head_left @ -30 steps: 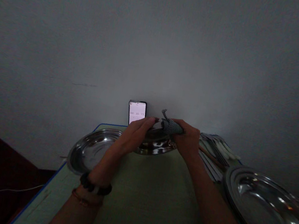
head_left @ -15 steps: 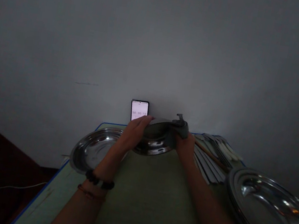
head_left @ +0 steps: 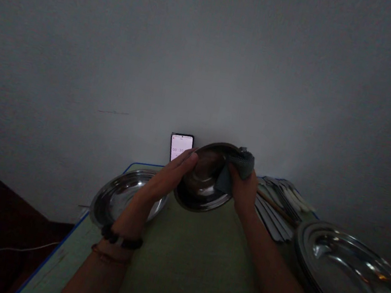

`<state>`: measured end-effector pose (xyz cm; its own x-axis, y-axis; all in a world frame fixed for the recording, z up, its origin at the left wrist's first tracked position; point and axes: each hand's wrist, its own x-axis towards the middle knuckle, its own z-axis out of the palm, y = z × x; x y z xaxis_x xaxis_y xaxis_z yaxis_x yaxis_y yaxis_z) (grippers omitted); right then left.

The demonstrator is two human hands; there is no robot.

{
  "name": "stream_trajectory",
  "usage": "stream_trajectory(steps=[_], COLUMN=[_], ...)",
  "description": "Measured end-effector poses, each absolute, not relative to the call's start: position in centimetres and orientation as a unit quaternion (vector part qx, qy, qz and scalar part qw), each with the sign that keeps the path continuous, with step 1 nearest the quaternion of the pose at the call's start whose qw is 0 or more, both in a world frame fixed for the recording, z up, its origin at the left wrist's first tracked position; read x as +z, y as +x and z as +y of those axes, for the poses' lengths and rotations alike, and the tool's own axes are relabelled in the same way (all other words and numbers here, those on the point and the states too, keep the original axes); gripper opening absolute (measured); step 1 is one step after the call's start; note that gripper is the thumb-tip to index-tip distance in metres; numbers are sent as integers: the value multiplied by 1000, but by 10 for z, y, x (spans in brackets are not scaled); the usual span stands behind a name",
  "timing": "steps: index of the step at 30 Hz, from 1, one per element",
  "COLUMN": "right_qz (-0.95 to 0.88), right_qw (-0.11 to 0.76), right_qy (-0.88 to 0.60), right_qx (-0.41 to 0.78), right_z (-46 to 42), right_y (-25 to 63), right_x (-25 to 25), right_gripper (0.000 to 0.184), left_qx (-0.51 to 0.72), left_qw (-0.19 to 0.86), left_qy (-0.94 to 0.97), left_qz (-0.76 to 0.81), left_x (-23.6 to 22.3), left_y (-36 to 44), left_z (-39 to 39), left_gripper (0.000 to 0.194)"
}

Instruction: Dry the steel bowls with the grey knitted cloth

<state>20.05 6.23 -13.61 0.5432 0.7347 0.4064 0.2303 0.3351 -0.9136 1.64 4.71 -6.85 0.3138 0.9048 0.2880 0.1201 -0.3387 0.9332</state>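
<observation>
A small steel plate (head_left: 201, 181) stands tilted up on its lower edge at the far end of the table, its hollow side facing me. My left hand (head_left: 170, 177) grips its left rim with the fingers curled over the edge. My right hand (head_left: 244, 189) presses a bunched grey cloth (head_left: 239, 166) against the plate's upper right rim. Bead bracelets sit on my left wrist.
Another steel plate (head_left: 119, 196) lies flat at the left. A stack of large steel plates (head_left: 349, 277) fills the right side. Cutlery (head_left: 278, 200) lies in a row beside it. A phone (head_left: 180, 146) with a lit timer leans on the wall. The green table (head_left: 190, 265) ends at a blue-edged left side.
The small plate has been tipped from nearly flat to upright, facing me. The cloth in my right hand has shifted to the plate's upper right rim.
</observation>
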Motion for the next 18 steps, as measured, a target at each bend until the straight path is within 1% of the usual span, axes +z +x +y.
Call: stream_trajectory(steps=[2, 4, 6, 9, 13, 16, 18], right_qz=[-423, -444, -500, -564, -626, -701, -739], right_qw=[724, 734, 705, 630, 515, 444, 413], right_qy=[-536, -514, -495, -506, -556, -538, -524], right_qx=[99, -2, -93, -171, -185, -144, -99], right_z=[59, 55, 51, 48, 46, 43, 41], right_y=[201, 202, 202, 203, 200, 193, 186], right_x=[-120, -109, -103, -102, -104, -107, -110], right_gripper=[54, 63, 63, 55, 50, 53, 54], left_qx=[463, 476, 486, 494, 509, 524, 527], left_qw=[508, 560, 585, 595, 595, 580, 545], left_qy=[632, 579, 543, 525, 512, 504, 531], left_qz=[359, 353, 354, 355, 355, 368, 378], left_x=[-64, -57, -51, -45, -42, -42, -43], left_y=[17, 19, 22, 27, 31, 32, 32], left_z=[44, 40, 35, 29, 26, 28, 30], left_gripper=[54, 57, 58, 56, 55, 57, 60])
